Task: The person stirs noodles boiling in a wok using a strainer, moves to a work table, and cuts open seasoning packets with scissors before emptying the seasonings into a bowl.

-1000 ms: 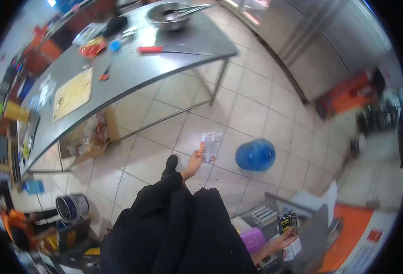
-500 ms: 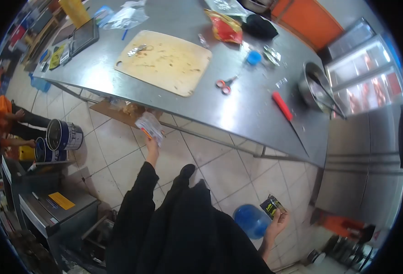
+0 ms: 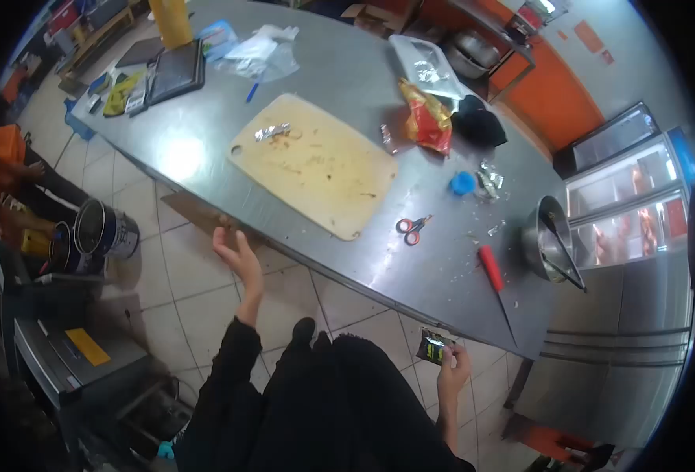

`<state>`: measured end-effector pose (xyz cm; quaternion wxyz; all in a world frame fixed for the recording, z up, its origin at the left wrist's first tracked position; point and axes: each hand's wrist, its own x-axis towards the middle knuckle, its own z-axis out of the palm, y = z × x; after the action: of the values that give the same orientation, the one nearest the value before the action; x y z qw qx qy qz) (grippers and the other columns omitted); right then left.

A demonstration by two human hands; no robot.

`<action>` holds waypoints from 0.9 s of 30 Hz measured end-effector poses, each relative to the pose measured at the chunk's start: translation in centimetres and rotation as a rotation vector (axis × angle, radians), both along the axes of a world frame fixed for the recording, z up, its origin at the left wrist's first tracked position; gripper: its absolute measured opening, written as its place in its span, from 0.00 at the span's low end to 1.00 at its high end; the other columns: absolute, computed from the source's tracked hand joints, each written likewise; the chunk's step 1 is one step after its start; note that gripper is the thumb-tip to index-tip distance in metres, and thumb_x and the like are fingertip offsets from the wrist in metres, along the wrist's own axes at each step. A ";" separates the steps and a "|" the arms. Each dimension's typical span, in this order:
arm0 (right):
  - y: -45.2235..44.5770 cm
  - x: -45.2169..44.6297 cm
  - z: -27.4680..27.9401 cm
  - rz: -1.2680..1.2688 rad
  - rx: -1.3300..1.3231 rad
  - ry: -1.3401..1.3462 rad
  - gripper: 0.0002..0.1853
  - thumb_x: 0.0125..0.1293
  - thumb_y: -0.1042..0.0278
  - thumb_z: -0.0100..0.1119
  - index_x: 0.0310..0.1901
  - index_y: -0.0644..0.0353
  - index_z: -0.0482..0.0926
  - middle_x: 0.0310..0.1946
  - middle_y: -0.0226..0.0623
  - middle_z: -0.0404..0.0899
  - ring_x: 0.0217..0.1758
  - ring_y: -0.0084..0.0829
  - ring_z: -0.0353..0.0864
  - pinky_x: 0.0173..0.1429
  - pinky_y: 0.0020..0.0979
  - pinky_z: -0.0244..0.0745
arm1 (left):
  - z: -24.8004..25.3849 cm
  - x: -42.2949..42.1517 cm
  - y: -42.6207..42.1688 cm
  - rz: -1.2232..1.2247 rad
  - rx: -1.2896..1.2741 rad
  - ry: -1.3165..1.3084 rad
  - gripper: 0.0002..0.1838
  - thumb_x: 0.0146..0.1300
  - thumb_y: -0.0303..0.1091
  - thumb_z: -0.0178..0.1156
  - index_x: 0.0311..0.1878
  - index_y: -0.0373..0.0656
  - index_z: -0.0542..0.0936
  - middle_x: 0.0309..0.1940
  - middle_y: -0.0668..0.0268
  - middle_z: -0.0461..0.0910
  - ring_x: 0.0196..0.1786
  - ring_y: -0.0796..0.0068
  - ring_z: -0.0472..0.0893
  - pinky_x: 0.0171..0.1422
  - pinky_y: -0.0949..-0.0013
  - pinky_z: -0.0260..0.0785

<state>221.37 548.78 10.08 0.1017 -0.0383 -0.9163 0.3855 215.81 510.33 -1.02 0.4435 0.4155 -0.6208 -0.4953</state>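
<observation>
My left hand (image 3: 239, 261) is raised beside the near edge of the steel table, its fingers apart and nothing in them. Just beyond it, a brown cardboard piece (image 3: 186, 211) shows partly under the table. In my right hand (image 3: 453, 374) is a small black packet (image 3: 435, 347) with yellow-green print, pinched at its right side near the table's front edge. On the steel table (image 3: 316, 271) lies a stained cream cutting board (image 3: 316, 169) with a crumpled foil piece (image 3: 272, 132) on it. Red-handled scissors (image 3: 413, 229) rest right of the board.
A knife with a red handle (image 3: 490, 267) points toward the table's near right corner. Beside it stands a metal bowl (image 3: 548, 236) with utensils. A red-and-gold bag (image 3: 428, 118) and a blue cap (image 3: 462, 183) lie farther back. At left, a person in orange (image 3: 3, 149) is near buckets (image 3: 107, 228).
The clear plastic packet that was in my left hand is gone from it, and the fingers are spread. My right hand has moved up toward the table with the black packet. The view has shifted.
</observation>
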 end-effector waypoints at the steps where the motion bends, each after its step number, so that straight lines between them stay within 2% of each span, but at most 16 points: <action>1: -0.2 -0.6 0.2 -0.012 -0.004 0.016 0.08 0.54 0.71 0.53 0.28 0.68 0.71 0.23 0.37 0.73 0.29 0.24 0.71 0.37 0.24 0.65 | 3.1 0.1 2.2 -0.145 -0.066 0.087 0.19 0.55 0.29 0.50 0.50 0.36 0.61 0.49 0.58 0.61 0.49 0.67 0.66 0.54 0.68 0.57; 3: 0.2 -1.9 -0.2 -0.021 -0.139 0.019 0.07 0.54 0.71 0.53 0.28 0.68 0.71 0.23 0.37 0.73 0.28 0.25 0.71 0.36 0.25 0.65 | 5.4 0.2 6.3 -0.604 -0.156 0.060 0.16 0.53 0.31 0.52 0.45 0.38 0.67 0.44 0.60 0.67 0.50 0.65 0.66 0.55 0.66 0.55; 4: 0.1 -2.4 -0.3 -0.007 -0.121 0.030 0.07 0.55 0.70 0.53 0.28 0.66 0.71 0.22 0.33 0.73 0.26 0.22 0.70 0.35 0.23 0.65 | 7.5 -0.1 8.8 -0.845 -0.077 0.009 0.14 0.51 0.31 0.54 0.42 0.39 0.70 0.39 0.62 0.70 0.48 0.68 0.67 0.54 0.67 0.56; 5: -0.3 -3.0 -0.5 -0.030 -0.127 0.044 0.07 0.55 0.70 0.53 0.28 0.66 0.71 0.22 0.33 0.73 0.26 0.22 0.70 0.35 0.23 0.65 | 8.8 -0.6 11.5 -1.092 -0.044 -0.082 0.17 0.50 0.33 0.55 0.44 0.39 0.69 0.39 0.63 0.70 0.47 0.70 0.69 0.53 0.67 0.58; 6: -1.0 -3.7 -0.8 -0.032 -0.300 -0.011 0.07 0.55 0.70 0.53 0.28 0.65 0.71 0.21 0.30 0.71 0.25 0.19 0.68 0.32 0.20 0.64 | 8.3 -1.0 14.1 -1.356 0.079 -0.049 0.18 0.52 0.30 0.54 0.48 0.39 0.66 0.41 0.62 0.70 0.48 0.71 0.69 0.52 0.68 0.60; 7: -0.5 -4.3 -0.9 -0.053 -0.478 -0.040 0.07 0.56 0.69 0.53 0.28 0.63 0.71 0.20 0.26 0.69 0.24 0.16 0.66 0.30 0.18 0.62 | 8.1 -1.6 18.7 -1.629 0.433 0.103 0.19 0.54 0.29 0.52 0.50 0.39 0.64 0.42 0.62 0.70 0.48 0.71 0.69 0.51 0.69 0.61; 8: -0.2 -4.8 -1.3 -0.073 -0.481 -0.019 0.07 0.56 0.69 0.53 0.28 0.63 0.71 0.20 0.26 0.69 0.24 0.16 0.66 0.30 0.18 0.62 | 7.8 -1.6 21.5 -1.842 0.830 0.247 0.20 0.55 0.27 0.51 0.52 0.39 0.62 0.43 0.61 0.70 0.47 0.72 0.69 0.51 0.70 0.62; 9: 0.3 -5.3 -1.6 -0.115 -0.590 -0.045 0.07 0.57 0.68 0.53 0.27 0.62 0.71 0.19 0.24 0.68 0.23 0.13 0.64 0.28 0.16 0.60 | 7.8 -2.4 22.3 -1.869 0.822 0.246 0.20 0.55 0.27 0.51 0.52 0.39 0.62 0.43 0.61 0.70 0.47 0.72 0.69 0.51 0.70 0.62; 11: 2.2 -6.4 -2.0 -0.164 -0.709 -0.053 0.07 0.57 0.67 0.52 0.27 0.61 0.70 0.19 0.22 0.66 0.22 0.11 0.61 0.25 0.15 0.57 | 8.3 -4.1 23.5 -1.857 0.836 -0.056 0.20 0.56 0.24 0.49 0.53 0.39 0.60 0.44 0.60 0.70 0.47 0.73 0.70 0.49 0.72 0.64; 12: 3.4 -6.9 -2.1 -0.232 -0.779 -0.014 0.07 0.58 0.67 0.52 0.27 0.60 0.70 0.19 0.21 0.65 0.21 0.10 0.60 0.24 0.15 0.55 | 8.6 -4.9 24.5 -1.742 0.769 0.041 0.19 0.56 0.25 0.50 0.51 0.39 0.61 0.43 0.60 0.70 0.45 0.74 0.71 0.48 0.73 0.66; 13: 4.8 -7.4 -2.5 -0.301 -0.850 0.023 0.07 0.58 0.67 0.51 0.27 0.59 0.69 0.18 0.21 0.64 0.21 0.10 0.59 0.23 0.15 0.54 | 8.6 -5.7 25.1 -1.758 0.756 0.032 0.19 0.56 0.25 0.50 0.51 0.39 0.61 0.43 0.60 0.70 0.45 0.74 0.71 0.48 0.73 0.66; 17: 11.1 -10.5 -2.7 -0.450 -0.920 0.050 0.08 0.59 0.65 0.50 0.27 0.59 0.70 0.18 0.19 0.62 0.19 0.11 0.56 0.22 0.16 0.52 | 8.0 -8.7 27.4 -1.525 0.708 -0.023 0.17 0.55 0.24 0.51 0.49 0.39 0.63 0.39 0.59 0.73 0.40 0.74 0.74 0.43 0.73 0.68; 19: 14.0 -12.2 -3.1 -0.382 -0.961 -0.005 0.06 0.58 0.66 0.50 0.27 0.57 0.70 0.19 0.19 0.63 0.20 0.10 0.58 0.21 0.15 0.50 | 9.5 -10.1 28.5 -1.329 0.799 -0.072 0.16 0.55 0.26 0.51 0.48 0.39 0.63 0.37 0.59 0.74 0.37 0.74 0.75 0.41 0.74 0.69; 21: 16.0 -13.8 -2.7 -0.234 -0.969 -0.196 0.05 0.57 0.67 0.50 0.29 0.58 0.70 0.19 0.19 0.64 0.20 0.10 0.58 0.21 0.14 0.51 | 10.9 -11.3 29.9 -1.328 0.747 -0.053 0.16 0.57 0.29 0.50 0.48 0.39 0.64 0.36 0.58 0.74 0.34 0.75 0.76 0.38 0.74 0.69; 23: 17.0 -15.5 -2.5 -0.234 -0.890 -0.214 0.04 0.57 0.68 0.49 0.30 0.59 0.70 0.19 0.20 0.64 0.20 0.10 0.58 0.21 0.14 0.51 | 11.5 -12.6 31.4 -1.249 0.699 -0.119 0.14 0.58 0.30 0.48 0.48 0.40 0.64 0.35 0.59 0.75 0.34 0.75 0.76 0.37 0.75 0.69; 27: 18.6 -17.9 -2.2 -0.086 -0.867 -0.218 0.06 0.58 0.67 0.49 0.31 0.60 0.71 0.20 0.21 0.65 0.23 0.11 0.60 0.26 0.14 0.54 | 9.0 -14.5 33.5 -1.268 0.619 -0.015 0.14 0.59 0.31 0.47 0.48 0.39 0.65 0.34 0.60 0.76 0.33 0.76 0.76 0.37 0.75 0.68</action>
<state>203.48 567.38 7.86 -0.0051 -0.1559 -0.6730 0.7230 201.27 543.85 8.00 -0.0734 0.0842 -0.5770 -0.8091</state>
